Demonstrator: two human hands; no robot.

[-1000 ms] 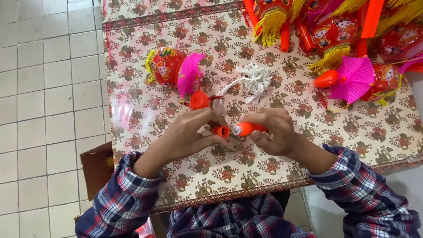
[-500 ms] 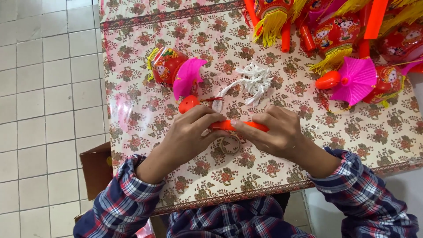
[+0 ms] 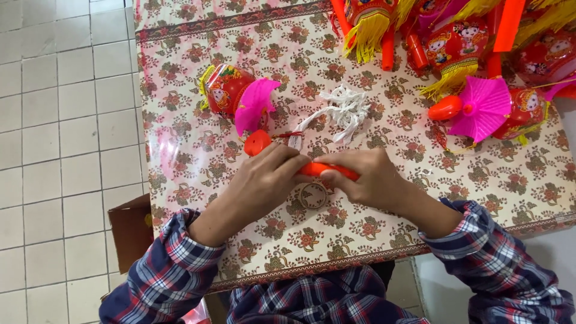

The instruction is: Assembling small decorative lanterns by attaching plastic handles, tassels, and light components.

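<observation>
I see both hands meeting over the middle of the surface [image 3: 198, 180], which wears a flowered pink cloth. My left hand [image 3: 264, 180] is curled narrow around one end of an orange stick [image 3: 327, 170], and my right hand [image 3: 369, 180] pinches the other end, so the stick lies level between them, just above the cloth. An orange ball [image 3: 257, 143] sits at about 11 o'clock from the left hand, touching its knuckles or just beside them; I cannot tell which. A bundle of white strings [image 3: 343, 108] lies at 12 o'clock from the hands, near but apart. A red lantern with a pink fan [image 3: 240, 96] rests at 11 o'clock, farther off. A second lantern with a pink fan [image 3: 486, 108] lies at 2 o'clock, well apart. A brown box [image 3: 129, 231] stands on the tiled floor at 8 o'clock.
</observation>
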